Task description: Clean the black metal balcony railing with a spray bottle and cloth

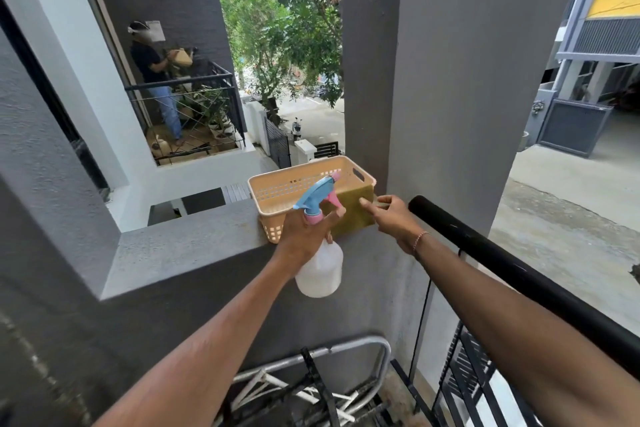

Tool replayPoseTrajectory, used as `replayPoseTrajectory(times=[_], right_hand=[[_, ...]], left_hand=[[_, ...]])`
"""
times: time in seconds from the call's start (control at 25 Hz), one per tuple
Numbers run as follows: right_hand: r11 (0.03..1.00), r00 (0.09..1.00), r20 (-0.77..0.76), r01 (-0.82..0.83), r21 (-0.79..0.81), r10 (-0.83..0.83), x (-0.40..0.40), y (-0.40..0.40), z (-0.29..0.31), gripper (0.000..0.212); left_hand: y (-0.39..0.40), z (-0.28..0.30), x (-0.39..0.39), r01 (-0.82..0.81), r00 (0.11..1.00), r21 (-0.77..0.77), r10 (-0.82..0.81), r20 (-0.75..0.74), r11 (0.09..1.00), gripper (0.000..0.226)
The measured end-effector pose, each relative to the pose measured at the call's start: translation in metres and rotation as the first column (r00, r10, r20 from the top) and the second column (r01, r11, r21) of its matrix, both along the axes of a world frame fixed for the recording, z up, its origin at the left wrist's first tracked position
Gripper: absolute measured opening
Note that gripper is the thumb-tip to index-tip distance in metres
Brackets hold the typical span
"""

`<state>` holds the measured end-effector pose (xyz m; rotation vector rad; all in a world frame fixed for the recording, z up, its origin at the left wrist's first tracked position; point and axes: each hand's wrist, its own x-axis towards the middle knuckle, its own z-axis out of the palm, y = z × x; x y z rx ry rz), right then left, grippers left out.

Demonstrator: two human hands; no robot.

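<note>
Left hand [304, 236] grips the spray bottle [320, 246] by its neck, upright, nozzle pointing up-right, before the basket [277, 191]. Right hand [391, 218] pinches the yellow-green cloth [349, 215] draped over the basket's rim.

- The left hand [304, 236] covers the spray bottle [320, 272] neck.
- The basket [277, 189] hides part of the cloth [351, 213].
- The railing [512, 274] runs off frame at right.

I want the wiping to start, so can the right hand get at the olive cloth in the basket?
Probably yes: the right hand is already at the olive cloth draped over the basket rim, nothing between.
</note>
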<state>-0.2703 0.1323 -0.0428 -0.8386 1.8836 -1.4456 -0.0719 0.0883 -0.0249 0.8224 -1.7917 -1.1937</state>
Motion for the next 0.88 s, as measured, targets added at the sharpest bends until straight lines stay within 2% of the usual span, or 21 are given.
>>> replayPoseTrajectory(times=[0.04,0.12,0.24,0.36,0.44,0.56,0.68,0.88], right_hand=[[1.0,1.0,0.021,0.012,-0.02,-0.011,0.003,-0.007,-0.004,0.068],[0.998,0.998,0.046,0.039,-0.041,-0.038,0.003,-0.017,-0.008,0.069],[0.998,0.998,0.017,0.054,-0.033,-0.053,-0.005,-0.023,-0.012,0.072],[0.996,0.997,-0.002,0.078,-0.037,-0.078,-0.007,-0.022,-0.015,0.082],[0.993,0.994,-0.018,0.102,-0.064,-0.103,-0.005,-0.02,-0.017,0.077],[0.993,1.0,-0.002,0.024,-0.115,-0.024,0.003,-0.017,-0.015,0.065],[0.98,0.99,0.106,-0.068,-0.185,0.089,0.013,-0.017,-0.005,0.049],[0.95,0.956,0.256,-0.058,-0.306,0.141,0.015,-0.017,0.023,0.037]], left_hand=[[0.001,-0.002,0.003,-0.024,1.0,0.014,0.024,-0.018,1.0,0.065],[0.006,-0.002,0.009,-0.043,0.993,0.019,0.045,-0.108,0.999,0.045],[0.004,-0.003,0.014,-0.017,0.978,0.082,0.034,-0.207,0.996,0.04],[-0.004,-0.009,0.013,-0.019,0.977,0.137,0.047,-0.206,0.99,0.038],[-0.003,-0.011,0.012,-0.029,0.98,0.146,0.057,-0.19,0.989,0.035],[0.001,-0.014,0.008,-0.058,0.981,0.178,0.089,-0.174,0.982,0.024],[0.003,-0.02,0.007,-0.067,0.984,0.188,0.096,-0.153,0.98,0.021],[0.012,-0.021,0.01,-0.111,0.971,0.164,0.142,-0.19,0.98,0.017]])
